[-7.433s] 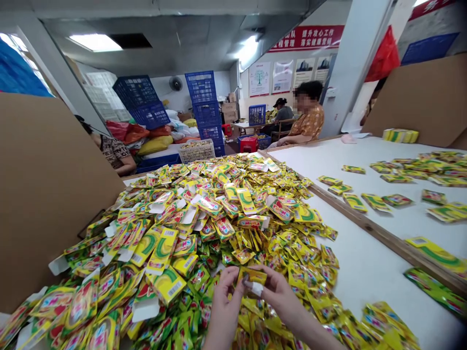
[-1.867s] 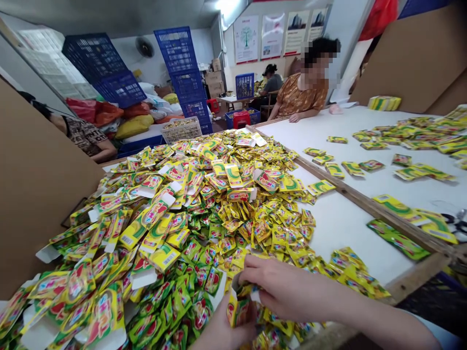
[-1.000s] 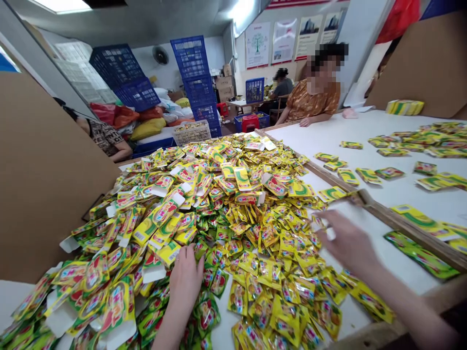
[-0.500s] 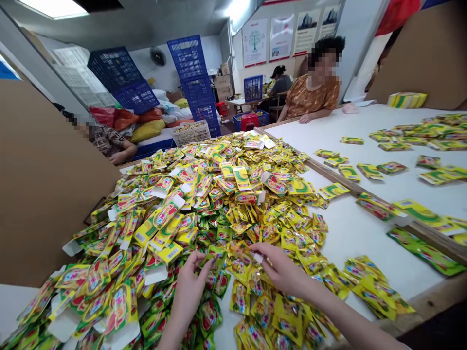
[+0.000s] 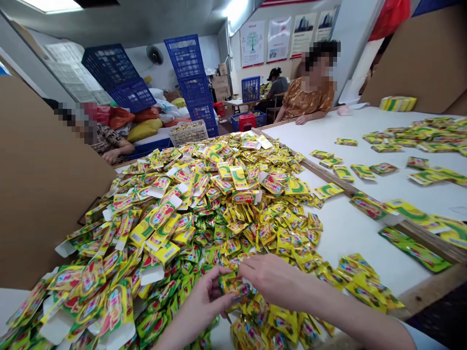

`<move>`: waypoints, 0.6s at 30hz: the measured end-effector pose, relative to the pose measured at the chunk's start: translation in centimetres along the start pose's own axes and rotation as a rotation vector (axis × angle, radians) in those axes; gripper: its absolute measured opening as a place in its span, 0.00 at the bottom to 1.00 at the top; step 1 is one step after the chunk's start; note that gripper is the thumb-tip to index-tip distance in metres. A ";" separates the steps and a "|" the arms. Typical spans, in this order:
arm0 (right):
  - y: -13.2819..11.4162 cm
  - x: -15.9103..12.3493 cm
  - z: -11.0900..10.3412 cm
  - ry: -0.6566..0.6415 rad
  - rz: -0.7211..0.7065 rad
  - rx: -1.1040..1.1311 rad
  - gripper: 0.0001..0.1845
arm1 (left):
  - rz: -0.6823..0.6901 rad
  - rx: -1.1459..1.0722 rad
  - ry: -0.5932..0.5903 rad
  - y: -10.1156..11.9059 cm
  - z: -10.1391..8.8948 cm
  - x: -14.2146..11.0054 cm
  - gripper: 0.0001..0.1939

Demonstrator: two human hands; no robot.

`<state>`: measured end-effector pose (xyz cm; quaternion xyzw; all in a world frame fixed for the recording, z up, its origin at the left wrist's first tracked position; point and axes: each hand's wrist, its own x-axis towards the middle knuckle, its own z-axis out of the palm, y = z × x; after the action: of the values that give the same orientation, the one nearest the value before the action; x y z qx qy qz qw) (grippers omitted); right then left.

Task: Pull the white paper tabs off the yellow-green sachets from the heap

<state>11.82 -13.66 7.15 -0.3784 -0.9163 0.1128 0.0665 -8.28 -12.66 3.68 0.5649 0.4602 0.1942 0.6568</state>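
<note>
From the head camera, the left hand [image 5: 209, 299] and right hand [image 5: 273, 279] met at the near edge of the heap, their fingers closed narrowly on a small strip of sachets [image 5: 231, 286] held between them. Below the hands, a large heap of yellow-and-green sachets [image 5: 204, 209] covered most of a white table [image 5: 346, 233], some with white card tabs. A wooden rail [image 5: 330, 177] ran between that table and a second white table [image 5: 328, 131], where more sachets lay in loose rows. A cardboard panel [image 5: 44, 184] stood along the left side. Beyond it, a person [image 5: 109, 143] sat with folded arms. Another person in an orange patterned top [image 5: 306, 102] sat at the far table edge, and a third person [image 5: 277, 86] sat further back. Stacked blue crates [image 5: 191, 82] rose near a wall fan [image 5: 155, 55], and posters [image 5: 279, 43] lined the back wall.
</note>
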 end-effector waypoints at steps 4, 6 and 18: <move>-0.2 -0.3 1.2 0.129 0.142 0.249 0.19 | 0.038 -0.041 -0.037 0.1 0.8 -0.4 0.14; -0.1 -0.4 2.4 0.165 0.283 0.646 0.32 | 0.038 -0.081 -0.040 0.0 1.2 -0.6 0.13; 1.0 -0.8 6.4 0.322 0.634 1.445 0.13 | 0.102 0.950 0.537 1.6 -3.8 -0.5 0.17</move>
<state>11.76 -14.56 0.73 -0.4956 -0.4451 0.6352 0.3908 -11.22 -10.49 5.57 0.7514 0.6208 0.1343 0.1787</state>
